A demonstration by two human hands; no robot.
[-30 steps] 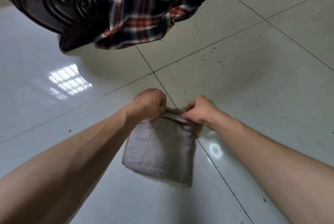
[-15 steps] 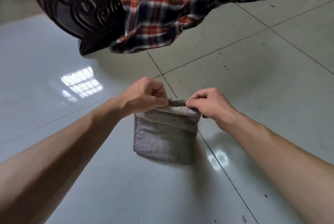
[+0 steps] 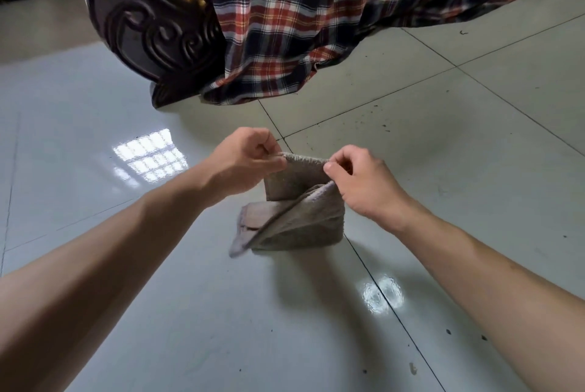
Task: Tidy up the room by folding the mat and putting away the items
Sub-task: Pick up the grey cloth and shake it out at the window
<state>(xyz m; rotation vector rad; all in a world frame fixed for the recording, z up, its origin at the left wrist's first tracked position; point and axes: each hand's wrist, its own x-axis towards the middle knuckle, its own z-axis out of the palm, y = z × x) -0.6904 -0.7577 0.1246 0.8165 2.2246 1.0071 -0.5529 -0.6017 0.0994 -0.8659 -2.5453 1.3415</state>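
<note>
Glossy pale tile floor (image 3: 164,312), dark grout lines crossing, small dark specks scattered on right side. Grey folded mat (image 3: 297,227) has bottom edge touching floor, I think. Carved dark wood furniture leg (image 3: 158,40) stands on it; plaid cloth (image 3: 285,43) hem brushes tiles beside leg.

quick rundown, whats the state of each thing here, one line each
mat: folded, lifted by its top edge, a loose layer hanging open
left hand: pinching the mat's top left corner
right hand: pinching the top right corner
plaid cloth: draped down to the floor
</note>
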